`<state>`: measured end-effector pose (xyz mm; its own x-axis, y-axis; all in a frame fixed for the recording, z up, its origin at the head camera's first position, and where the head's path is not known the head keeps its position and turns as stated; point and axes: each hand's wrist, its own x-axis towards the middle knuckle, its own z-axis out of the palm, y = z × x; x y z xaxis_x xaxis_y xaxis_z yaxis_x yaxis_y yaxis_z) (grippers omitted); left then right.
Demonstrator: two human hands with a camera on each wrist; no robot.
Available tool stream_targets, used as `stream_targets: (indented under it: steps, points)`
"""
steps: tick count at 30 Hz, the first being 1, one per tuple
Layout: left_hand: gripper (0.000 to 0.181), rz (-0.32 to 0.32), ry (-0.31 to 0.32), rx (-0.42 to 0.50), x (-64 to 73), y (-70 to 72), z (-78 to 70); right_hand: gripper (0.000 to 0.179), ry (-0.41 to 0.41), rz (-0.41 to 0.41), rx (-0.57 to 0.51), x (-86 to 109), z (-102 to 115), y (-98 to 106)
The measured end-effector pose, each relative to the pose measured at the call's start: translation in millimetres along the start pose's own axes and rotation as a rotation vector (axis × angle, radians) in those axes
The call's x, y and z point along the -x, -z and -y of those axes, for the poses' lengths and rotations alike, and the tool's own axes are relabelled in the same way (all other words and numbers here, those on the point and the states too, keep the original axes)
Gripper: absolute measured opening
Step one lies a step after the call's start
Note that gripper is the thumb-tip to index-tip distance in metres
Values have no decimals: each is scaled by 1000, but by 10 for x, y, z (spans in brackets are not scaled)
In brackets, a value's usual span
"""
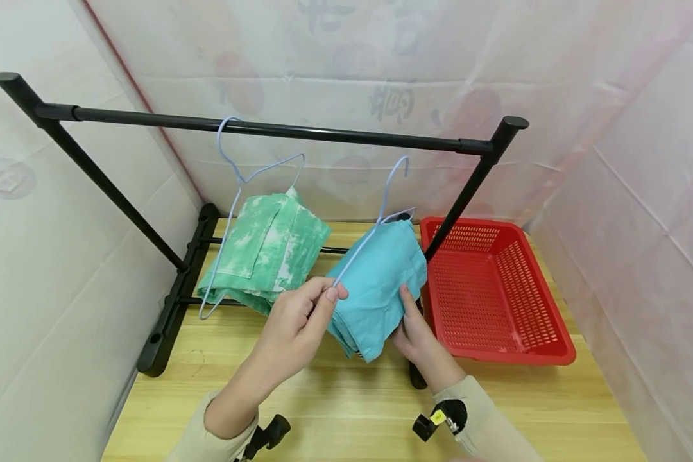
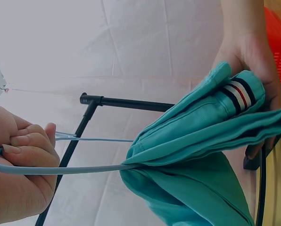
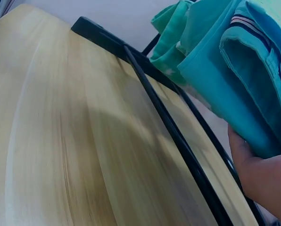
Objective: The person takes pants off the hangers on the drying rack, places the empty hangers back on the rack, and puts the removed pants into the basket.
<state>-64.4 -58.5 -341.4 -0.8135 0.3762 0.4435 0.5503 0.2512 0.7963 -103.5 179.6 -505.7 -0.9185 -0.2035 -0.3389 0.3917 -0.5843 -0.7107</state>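
Note:
A folded turquoise garment (image 1: 381, 282), its kind not certain, is draped over a light blue wire hanger (image 1: 385, 192). A striped band (image 2: 242, 96) shows on one folded edge in the left wrist view. My left hand (image 1: 300, 321) pinches the hanger's near corner between thumb and fingers. At the garment's right side, my right hand (image 1: 421, 340) holds the cloth, some fingers hidden behind it. The hanger's hook stands below the black rail (image 1: 300, 131), apart from it. To the left, a green-and-white tie-dye garment (image 1: 271, 244) hangs on a second light blue hanger (image 1: 231, 212), hooked over the rail.
A red perforated plastic basket (image 1: 496, 356) stands on the wooden table (image 1: 346, 410), right of the rack. The rack's left foot (image 1: 167, 327) and low crossbars (image 3: 178, 141) rest near the table. Pale printed cloth walls (image 1: 629, 212) enclose the back and sides.

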Motion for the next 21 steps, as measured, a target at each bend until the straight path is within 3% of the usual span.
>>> stream_targets:
  steps: [6, 15, 21]
  points:
    - [22, -10, -3, -12, 0, 20, 0, 43, 14, -34, 0, 2, 6, 4]
    - [22, -14, -8, -2, -2, 36, -2, 51, 12, -32, -42, -16, 16, 48]
    - [21, -15, -5, 25, 7, 45, 1, 46, 43, -44, -79, -10, 23, 63]
